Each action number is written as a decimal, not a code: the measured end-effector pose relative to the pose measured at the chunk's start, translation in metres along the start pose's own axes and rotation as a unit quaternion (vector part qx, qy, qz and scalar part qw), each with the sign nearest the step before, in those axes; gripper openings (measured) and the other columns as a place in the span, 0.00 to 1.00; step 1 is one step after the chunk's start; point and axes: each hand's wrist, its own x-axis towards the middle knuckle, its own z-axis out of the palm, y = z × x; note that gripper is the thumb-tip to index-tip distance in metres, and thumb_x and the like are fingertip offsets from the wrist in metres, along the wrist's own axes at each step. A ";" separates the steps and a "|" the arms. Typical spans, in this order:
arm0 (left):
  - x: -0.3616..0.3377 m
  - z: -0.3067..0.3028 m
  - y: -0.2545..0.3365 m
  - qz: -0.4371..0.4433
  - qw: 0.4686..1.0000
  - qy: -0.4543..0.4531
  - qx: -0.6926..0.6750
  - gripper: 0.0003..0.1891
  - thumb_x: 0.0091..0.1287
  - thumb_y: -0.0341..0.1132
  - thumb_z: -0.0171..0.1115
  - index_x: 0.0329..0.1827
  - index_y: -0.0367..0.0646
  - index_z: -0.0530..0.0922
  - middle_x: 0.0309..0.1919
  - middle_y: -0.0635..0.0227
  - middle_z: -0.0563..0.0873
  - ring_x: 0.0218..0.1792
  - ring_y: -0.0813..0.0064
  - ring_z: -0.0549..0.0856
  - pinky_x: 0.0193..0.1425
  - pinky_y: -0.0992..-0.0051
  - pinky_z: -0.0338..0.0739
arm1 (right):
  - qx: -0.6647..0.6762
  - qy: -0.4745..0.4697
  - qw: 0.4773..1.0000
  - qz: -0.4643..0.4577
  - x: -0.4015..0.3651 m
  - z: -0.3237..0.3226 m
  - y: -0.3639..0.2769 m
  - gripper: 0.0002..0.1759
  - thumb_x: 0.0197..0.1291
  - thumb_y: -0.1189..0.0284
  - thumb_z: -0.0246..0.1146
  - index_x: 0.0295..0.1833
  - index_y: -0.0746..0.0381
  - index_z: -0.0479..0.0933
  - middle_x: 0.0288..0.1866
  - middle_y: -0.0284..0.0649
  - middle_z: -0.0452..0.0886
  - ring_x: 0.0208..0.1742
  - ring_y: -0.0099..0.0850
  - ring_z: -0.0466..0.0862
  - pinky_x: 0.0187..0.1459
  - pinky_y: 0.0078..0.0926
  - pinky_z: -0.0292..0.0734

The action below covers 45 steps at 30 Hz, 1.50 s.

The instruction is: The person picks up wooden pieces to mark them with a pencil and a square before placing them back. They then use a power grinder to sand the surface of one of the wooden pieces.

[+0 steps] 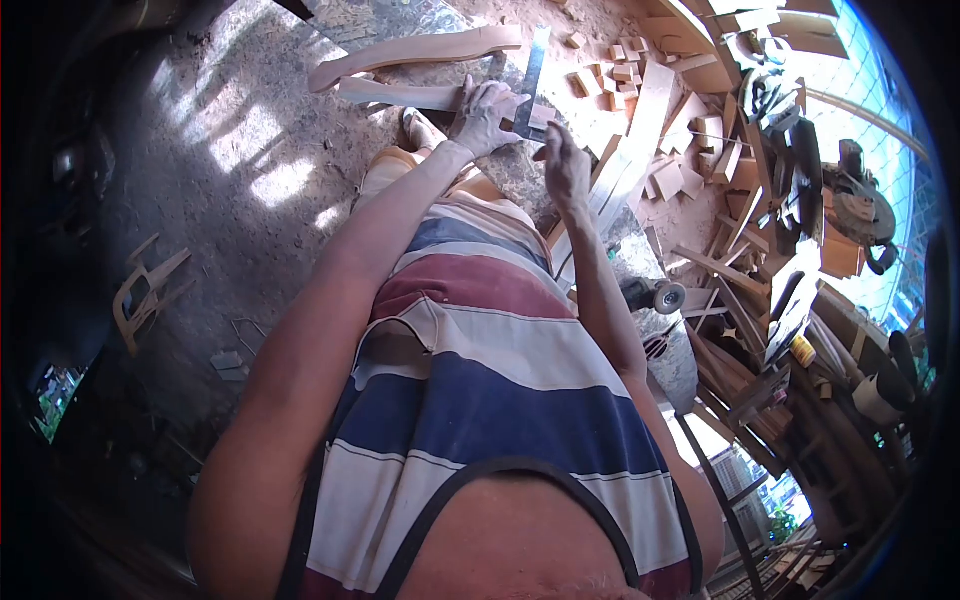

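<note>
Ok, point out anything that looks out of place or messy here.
Wood offcuts lie scattered and planks are piled crisscross beside the left hand and right hand, which work at a steel square on a wooden piece. An angle grinder lies loose nearby.

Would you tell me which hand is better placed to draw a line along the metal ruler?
The right, probably. The left hand is spread on the wooden piece and the metal ruler, seemingly pinning them, while the right hand hangs free just beside the ruler's lower end.
</note>
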 end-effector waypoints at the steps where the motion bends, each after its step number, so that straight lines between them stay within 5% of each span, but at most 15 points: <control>1: 0.000 0.001 -0.001 0.000 1.000 -0.002 0.001 0.46 0.50 0.52 0.89 0.78 0.67 0.81 0.71 0.65 0.81 0.80 0.60 0.73 0.91 0.31 0.44 | -0.009 -0.023 1.000 -0.013 0.000 0.004 0.000 0.32 0.88 0.52 0.50 0.78 0.66 0.76 0.35 0.45 0.94 0.44 0.41 0.95 0.51 0.41 0.86; 8: 0.002 -0.002 0.001 -0.003 1.000 -0.005 0.004 0.47 0.50 0.52 0.89 0.79 0.69 0.80 0.70 0.69 0.81 0.78 0.63 0.74 0.91 0.32 0.48 | -0.111 -0.040 0.993 -0.003 0.001 0.023 0.015 0.37 0.87 0.62 0.49 0.92 0.65 0.50 0.43 0.52 0.95 0.47 0.54 0.94 0.53 0.51 0.86; 9: 0.002 -0.003 0.002 -0.002 1.000 -0.011 0.008 0.48 0.49 0.52 0.89 0.79 0.69 0.80 0.70 0.69 0.81 0.78 0.63 0.74 0.91 0.32 0.48 | -0.097 -0.007 0.994 -0.056 -0.002 0.019 0.018 0.34 0.86 0.65 0.52 0.90 0.62 0.58 0.43 0.53 0.94 0.45 0.53 0.95 0.49 0.52 0.87; 12: 0.001 -0.007 0.003 -0.007 1.000 -0.017 0.016 0.48 0.49 0.52 0.90 0.79 0.70 0.80 0.69 0.69 0.81 0.78 0.64 0.74 0.91 0.33 0.47 | -0.136 0.007 0.990 -0.023 -0.007 0.008 0.026 0.29 0.85 0.67 0.54 0.86 0.59 0.67 0.43 0.55 0.94 0.42 0.52 0.95 0.45 0.51 0.88; 13: 0.001 -0.007 0.004 -0.010 1.000 -0.018 0.018 0.48 0.49 0.52 0.90 0.79 0.71 0.80 0.69 0.69 0.80 0.78 0.64 0.74 0.91 0.33 0.47 | -0.114 0.060 0.986 -0.105 -0.008 0.011 0.030 0.23 0.85 0.66 0.54 0.77 0.64 0.76 0.26 0.58 0.86 0.28 0.58 0.89 0.32 0.59 0.80; 24: 0.002 -0.003 -0.001 0.001 1.000 0.004 -0.013 0.35 0.63 0.42 0.78 0.77 0.68 0.82 0.70 0.65 0.81 0.78 0.60 0.75 0.90 0.31 0.47 | -0.236 -0.011 0.959 -0.160 0.031 0.060 0.008 0.15 0.81 0.64 0.58 0.60 0.63 0.80 0.26 0.51 0.87 0.26 0.54 0.89 0.31 0.56 0.81; 25: 0.002 -0.005 0.000 0.001 1.000 0.003 -0.015 0.34 0.64 0.41 0.77 0.77 0.68 0.82 0.70 0.65 0.81 0.77 0.59 0.75 0.90 0.31 0.47 | -0.219 0.000 0.959 -0.178 0.034 0.062 0.008 0.14 0.74 0.68 0.60 0.52 0.70 0.79 0.25 0.55 0.87 0.27 0.55 0.90 0.30 0.56 0.82; 29: 0.000 -0.005 0.000 0.014 1.000 0.012 -0.014 0.29 0.70 0.42 0.73 0.76 0.66 0.83 0.68 0.63 0.82 0.76 0.58 0.77 0.89 0.29 0.49 | -0.240 0.001 0.956 -0.171 0.040 0.063 -0.004 0.15 0.71 0.69 0.61 0.51 0.73 0.80 0.27 0.58 0.87 0.30 0.56 0.91 0.33 0.57 0.84; 35: 0.000 0.002 -0.005 0.016 0.999 0.025 -0.012 0.30 0.69 0.49 0.74 0.76 0.65 0.83 0.69 0.64 0.82 0.76 0.59 0.76 0.89 0.30 0.48 | -0.223 -0.019 0.967 -0.123 0.027 0.062 -0.014 0.16 0.70 0.68 0.62 0.42 0.72 0.86 0.31 0.63 0.88 0.33 0.59 0.91 0.37 0.58 0.85; 39: -0.002 -0.011 0.007 0.005 1.000 0.001 -0.018 0.37 0.62 0.51 0.81 0.78 0.66 0.81 0.70 0.66 0.80 0.77 0.60 0.75 0.90 0.31 0.47 | -0.180 -0.086 0.977 -0.076 0.020 0.042 -0.012 0.19 0.75 0.68 0.59 0.65 0.62 0.84 0.36 0.58 0.91 0.39 0.58 0.92 0.44 0.58 0.85; 43: -0.002 -0.011 0.004 -0.002 1.000 -0.011 -0.007 0.45 0.53 0.51 0.87 0.79 0.68 0.80 0.70 0.67 0.80 0.77 0.62 0.75 0.91 0.33 0.46 | -0.168 0.005 0.986 0.000 0.009 -0.012 -0.037 0.21 0.78 0.69 0.59 0.72 0.57 0.82 0.46 0.51 0.93 0.48 0.53 0.93 0.50 0.53 0.86; 44: 0.000 -0.010 0.004 0.000 1.000 -0.010 -0.006 0.47 0.51 0.50 0.88 0.79 0.68 0.79 0.70 0.67 0.81 0.77 0.62 0.75 0.92 0.34 0.46 | -0.202 0.113 0.959 -0.165 0.017 -0.007 0.002 0.21 0.76 0.72 0.59 0.71 0.61 0.81 0.45 0.55 0.92 0.46 0.53 0.92 0.50 0.53 0.86; 45: 0.001 -0.010 0.003 -0.003 1.000 -0.025 0.001 0.48 0.51 0.51 0.89 0.80 0.69 0.79 0.71 0.68 0.80 0.78 0.62 0.74 0.92 0.34 0.46 | -0.240 0.117 0.948 -0.171 0.022 -0.009 0.015 0.20 0.74 0.73 0.62 0.69 0.63 0.81 0.47 0.55 0.91 0.49 0.53 0.91 0.52 0.52 0.85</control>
